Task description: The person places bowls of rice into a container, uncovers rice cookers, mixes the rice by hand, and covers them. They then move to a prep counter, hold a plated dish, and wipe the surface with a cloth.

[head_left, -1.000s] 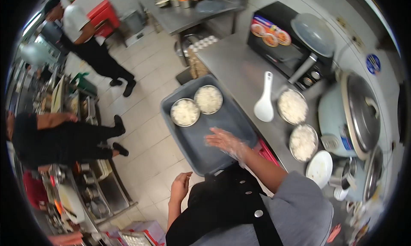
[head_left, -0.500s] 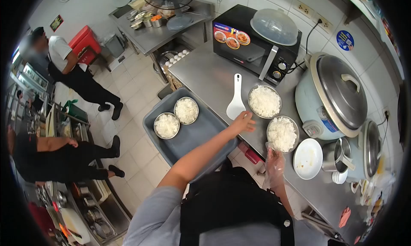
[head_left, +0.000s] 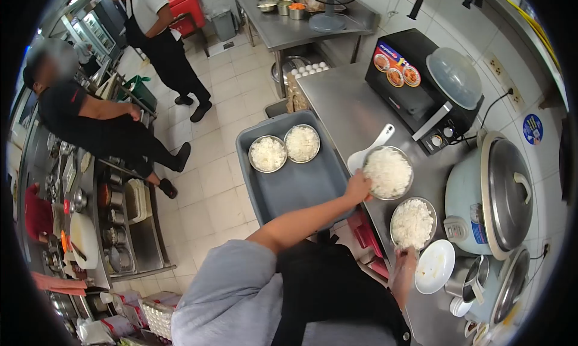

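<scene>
Fingers of the left hand [head_left: 359, 188], empty earlier, now clasp the left rim of a round silver metal rice bowl [head_left: 388, 173]; the right hand [head_left: 404, 266] grips a matching nearer bowl [head_left: 413, 223] by its near rim.

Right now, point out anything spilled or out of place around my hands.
No spill stands out. The one odd thing is the white dish beside your right hand: it has small yellowish-brown specks, possibly food residue, on its surface.

Left hand [head_left: 359, 187] gripping upper rice bowl [head_left: 388, 173], right hand [head_left: 405, 262] gripping lower rice bowl [head_left: 413, 223], at steel desk [head_left: 340, 99]; 2 rice-filled bowls [head_left: 268, 154] in grey tub [head_left: 289, 195].
</scene>
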Motion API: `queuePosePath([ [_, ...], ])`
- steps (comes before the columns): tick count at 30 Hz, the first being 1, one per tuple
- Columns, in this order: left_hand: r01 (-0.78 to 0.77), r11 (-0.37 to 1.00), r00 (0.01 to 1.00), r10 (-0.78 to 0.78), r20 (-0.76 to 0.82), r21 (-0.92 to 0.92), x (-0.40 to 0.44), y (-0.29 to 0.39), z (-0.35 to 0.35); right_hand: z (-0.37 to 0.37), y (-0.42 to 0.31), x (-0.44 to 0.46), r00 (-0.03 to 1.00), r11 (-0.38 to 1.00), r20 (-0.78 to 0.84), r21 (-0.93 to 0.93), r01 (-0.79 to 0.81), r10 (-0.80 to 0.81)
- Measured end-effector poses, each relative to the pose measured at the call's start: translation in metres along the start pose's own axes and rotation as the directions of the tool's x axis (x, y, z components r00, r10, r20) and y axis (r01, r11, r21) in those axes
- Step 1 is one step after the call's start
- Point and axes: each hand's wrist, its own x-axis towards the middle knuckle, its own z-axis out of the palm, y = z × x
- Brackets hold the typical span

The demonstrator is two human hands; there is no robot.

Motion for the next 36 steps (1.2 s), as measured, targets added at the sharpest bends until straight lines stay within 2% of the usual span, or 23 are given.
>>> queuePosePath([
  [2, 0.003, 0.994, 0.996, -0.012, -0.092, -0.105, -0.019, -0.020, -0.047, 0.024, -0.028, -0.040, 0.994, 0.991, 0.092, -0.123, -0.050, 0.061],
  [4, 0.054, 0.981, 0.986, -0.081, -0.143, -0.185, -0.042, -0.028, -0.103, 0.078, -0.059, -0.080, 0.991, 0.988, 0.112, -0.143, -0.059, 0.076],
  [6, 0.009, 0.976, 0.952, -0.075, -0.297, -0.217, -0.071, -0.013, -0.150, 0.106, -0.065, -0.089, 0.954, 0.973, 0.290, -0.232, -0.004, 0.073],
  [8, -0.053, 0.981, 0.907, -0.030, -0.421, -0.185, -0.078, -0.020, -0.192, 0.148, -0.061, -0.084, 0.833, 0.976, 0.534, -0.215, -0.033, 0.146],
  [10, -0.038, 0.984, 0.850, -0.061, -0.523, -0.177, -0.080, -0.032, -0.227, 0.184, -0.048, -0.075, 0.805, 0.952, 0.537, -0.287, -0.107, 0.253],
  [13, -0.059, 0.970, 0.797, -0.095, -0.596, -0.234, -0.085, -0.042, -0.266, 0.233, -0.001, -0.044, 0.759, 0.947, 0.589, -0.300, -0.112, 0.276],
  [15, -0.055, 0.971, 0.756, -0.112, -0.645, -0.233, -0.087, -0.053, -0.284, 0.271, 0.023, -0.034, 0.594, 0.939, 0.729, -0.297, -0.173, 0.340],
  [16, -0.048, 0.972, 0.717, -0.126, -0.685, -0.230, -0.088, -0.058, -0.290, 0.295, 0.030, -0.037, 0.588, 0.938, 0.732, -0.301, -0.173, 0.344],
  [18, -0.110, 0.958, 0.712, -0.110, -0.693, -0.265, -0.092, -0.065, -0.294, 0.342, 0.044, -0.042, 0.505, 0.900, 0.745, -0.374, -0.225, 0.436],
  [22, -0.050, 0.952, 0.664, -0.195, -0.722, -0.303, -0.098, -0.090, -0.298, 0.411, 0.116, 0.001, 0.545, 0.898, 0.715, -0.385, -0.216, 0.438],
  [24, -0.012, 0.953, 0.661, -0.220, -0.717, -0.303, -0.099, -0.099, -0.297, 0.443, 0.136, 0.020, 0.557, 0.920, 0.735, -0.262, -0.293, 0.387],
  [25, -0.026, 0.950, 0.673, -0.214, -0.708, -0.311, -0.098, -0.100, -0.296, 0.458, 0.148, 0.031, 0.553, 0.916, 0.733, -0.269, -0.298, 0.395],
  [27, -0.003, 0.946, 0.676, -0.236, -0.699, -0.323, -0.089, -0.104, -0.294, 0.478, 0.165, 0.056, 0.706, 0.916, 0.588, -0.310, -0.255, 0.395],
  [31, 0.058, 0.965, 0.699, -0.222, -0.679, -0.256, -0.050, -0.123, -0.290, 0.490, 0.183, 0.091, 0.647, 0.903, 0.635, -0.357, -0.240, 0.422],
  [33, 0.070, 0.970, 0.707, -0.213, -0.674, -0.232, -0.017, -0.137, -0.286, 0.489, 0.163, 0.086, 0.635, 0.883, 0.620, -0.390, -0.260, 0.461],
  [35, 0.126, 0.966, 0.634, -0.254, -0.730, -0.226, 0.020, -0.157, -0.282, 0.487, 0.154, 0.083, 0.623, 0.870, 0.609, -0.380, -0.314, 0.491],
  [36, 0.123, 0.965, 0.635, -0.257, -0.729, -0.232, 0.036, -0.156, -0.277, 0.486, 0.154, 0.084, 0.625, 0.871, 0.608, -0.383, -0.308, 0.489],
])
